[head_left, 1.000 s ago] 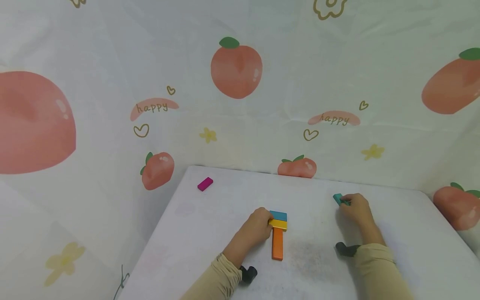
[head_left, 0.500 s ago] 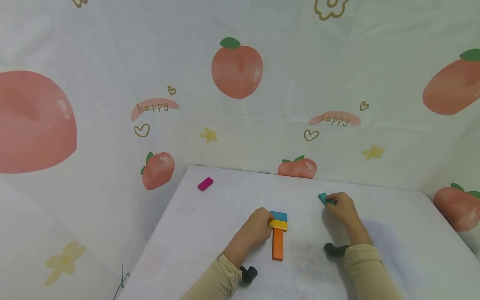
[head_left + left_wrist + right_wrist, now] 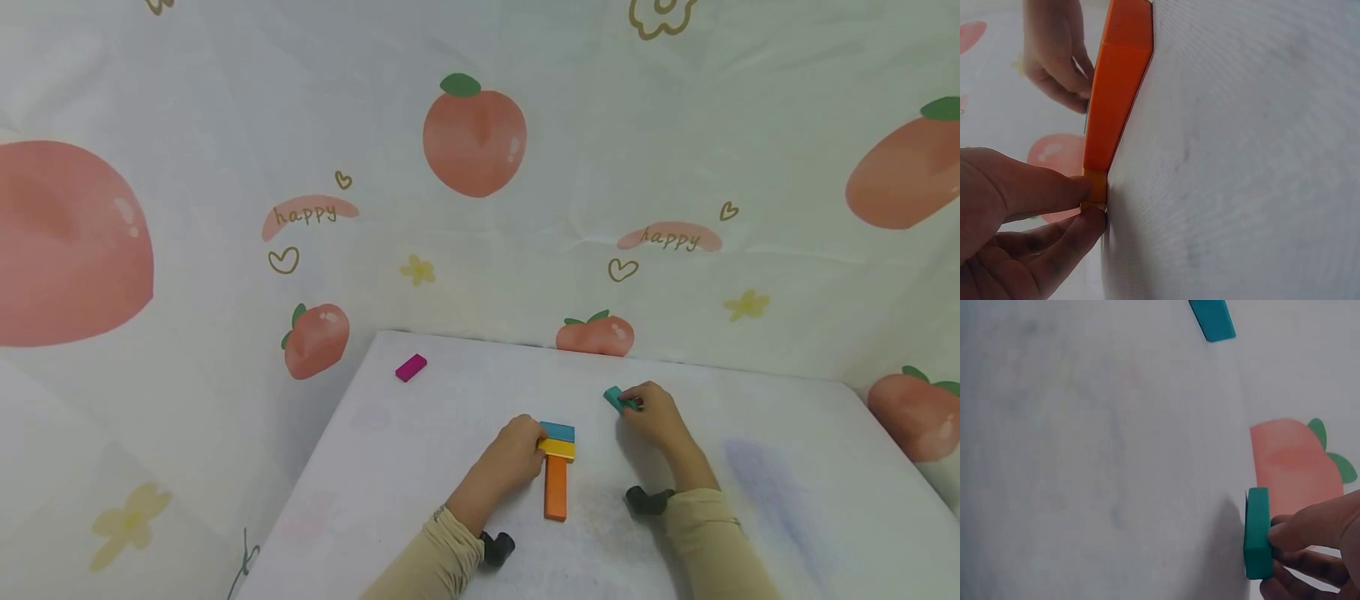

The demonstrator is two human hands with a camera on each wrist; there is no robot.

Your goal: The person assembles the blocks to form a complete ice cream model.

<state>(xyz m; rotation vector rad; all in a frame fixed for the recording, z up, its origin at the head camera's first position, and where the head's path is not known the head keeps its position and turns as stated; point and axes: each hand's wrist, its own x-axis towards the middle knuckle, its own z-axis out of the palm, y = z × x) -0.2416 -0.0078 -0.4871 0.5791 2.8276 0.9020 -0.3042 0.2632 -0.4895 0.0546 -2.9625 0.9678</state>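
Observation:
In the head view my left hand [image 3: 508, 454] is at the left ends of a yellow block [image 3: 557, 450] and a blue block [image 3: 558, 432], which lie side by side. Thumb and fingers pinch the end of the yellow block in the left wrist view. An orange block [image 3: 556, 492] extends from the yellow one toward me, so together they form a T shape. Farther right, my right hand [image 3: 660, 414] pinches a teal green block [image 3: 1258, 528] between thumb and fingers, apart from the others. A shadow beneath suggests it is held above the table.
A magenta block [image 3: 411, 367] lies at the table's far left corner. Behind the white table [image 3: 480, 367] hangs a cloth [image 3: 525, 267] printed with peaches. A black wrist-worn piece [image 3: 498, 549] sticks out at the left wrist, another black piece [image 3: 648, 500] at the right.
My right hand has carried the teal green block leftward, closer to the blue and yellow blocks. The left hand and the blocks by it have stayed in place.

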